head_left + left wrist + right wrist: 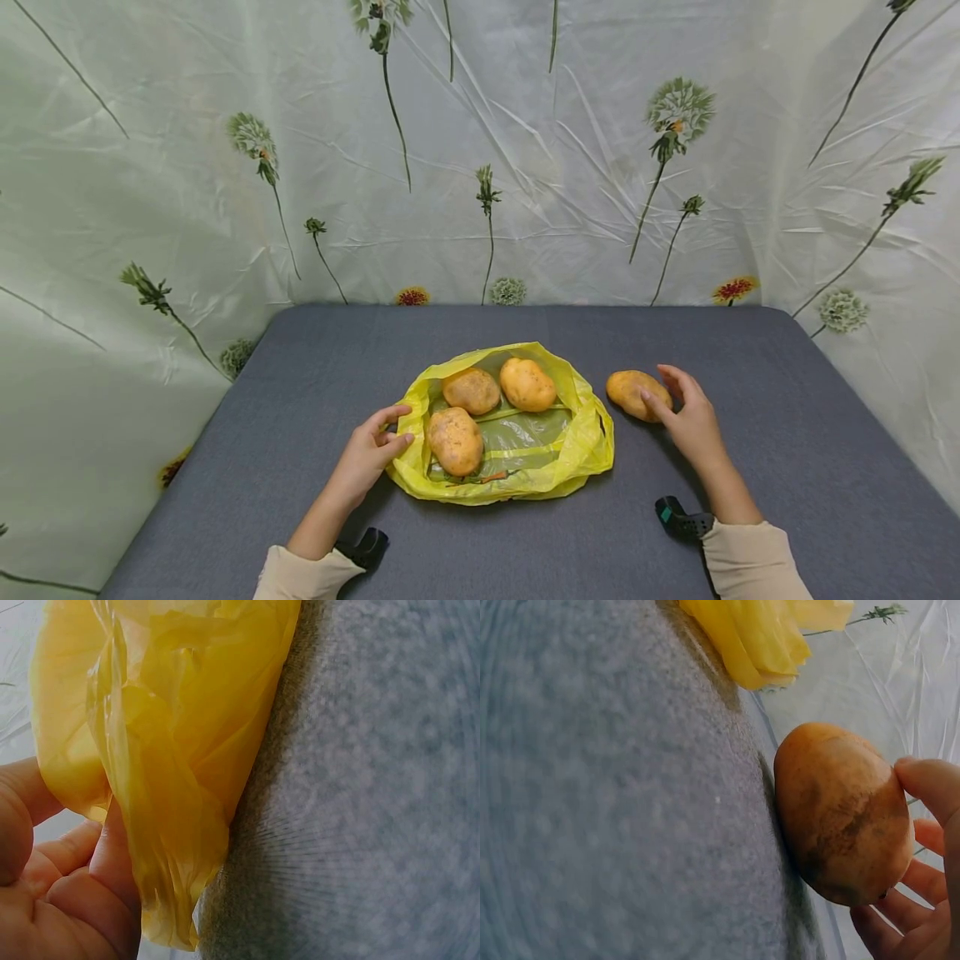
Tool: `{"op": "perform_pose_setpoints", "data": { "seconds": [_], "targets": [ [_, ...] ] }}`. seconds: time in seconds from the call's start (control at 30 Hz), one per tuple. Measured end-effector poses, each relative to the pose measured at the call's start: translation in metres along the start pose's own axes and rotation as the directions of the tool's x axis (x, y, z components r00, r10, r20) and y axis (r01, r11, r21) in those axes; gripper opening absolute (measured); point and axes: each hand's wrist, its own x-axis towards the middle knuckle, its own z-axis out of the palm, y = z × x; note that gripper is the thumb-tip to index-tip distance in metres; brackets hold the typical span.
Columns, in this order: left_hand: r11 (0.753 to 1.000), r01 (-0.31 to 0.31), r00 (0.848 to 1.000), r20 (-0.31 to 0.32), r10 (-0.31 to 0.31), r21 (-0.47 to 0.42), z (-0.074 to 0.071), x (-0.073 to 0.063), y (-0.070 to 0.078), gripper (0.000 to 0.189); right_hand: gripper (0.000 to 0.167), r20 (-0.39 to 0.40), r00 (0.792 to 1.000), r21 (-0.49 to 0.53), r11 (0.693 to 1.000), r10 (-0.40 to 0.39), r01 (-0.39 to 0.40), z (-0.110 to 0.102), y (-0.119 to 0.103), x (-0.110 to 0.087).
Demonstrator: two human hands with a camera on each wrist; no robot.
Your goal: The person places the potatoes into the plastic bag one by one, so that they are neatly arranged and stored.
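**Last potato at my fingertips, bag held ready**

My right hand (692, 414) curls loosely about the loose potato (634, 393) on the grey surface (787, 467), just right of the yellow bag (577, 450); thumb and fingertips (930, 787) touch it, not yet lifting. My left hand (372, 446) pinches the bag's near-left rim. Three potatoes (471, 390) already lie inside. I judge the next move wants a firmer grasp, then a lift over the crumpled right rim, which stands between. Flowered sheeting (570, 167) hangs behind.
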Motion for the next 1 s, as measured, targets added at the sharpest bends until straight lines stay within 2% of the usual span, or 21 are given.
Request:
{"op": "perform_pose_setpoints", "data": {
  "seconds": [0.17, 0.33, 0.53, 0.8, 1.0],
  "targets": [
    [1.0, -0.006, 1.0, 0.006, 0.006, -0.009, -0.0004, 0.001, -0.0011, 0.043, 0.052, 0.054, 0.998, 0.024, 0.999, 0.028, -0.03, -0.001, 0.0029, -0.0011],
    [1.0, -0.002, 1.0, -0.002, 0.002, 0.001, -0.0007, 0.0014, -0.0016, 0.043, 0.053, 0.127, 0.992, 0.051, 0.998, 0.023, -0.03, -0.002, 0.0046, -0.0033],
    [1.0, 0.016, 1.0, -0.002, -0.016, -0.004, -0.0001, 0.0016, -0.002, 0.044, 0.052, 0.193, 0.981, -0.007, 1.0, 0.03, -0.029, -0.0043, 0.003, -0.0042],
    [0.998, 0.056, 0.998, 0.008, -0.056, -0.024, -0.0003, 0.0027, 0.0004, 0.045, 0.052, 0.143, 0.989, -0.019, 0.999, 0.039, -0.037, -0.0043, 0.0022, -0.0038],
    [0.999, 0.045, 0.999, 0.007, -0.045, -0.026, 0.0, 0.0016, -0.0001, 0.046, 0.053, 0.094, 0.995, 0.011, 0.999, 0.031, -0.032, -0.0058, -0.002, -0.0034]
  ]
}}
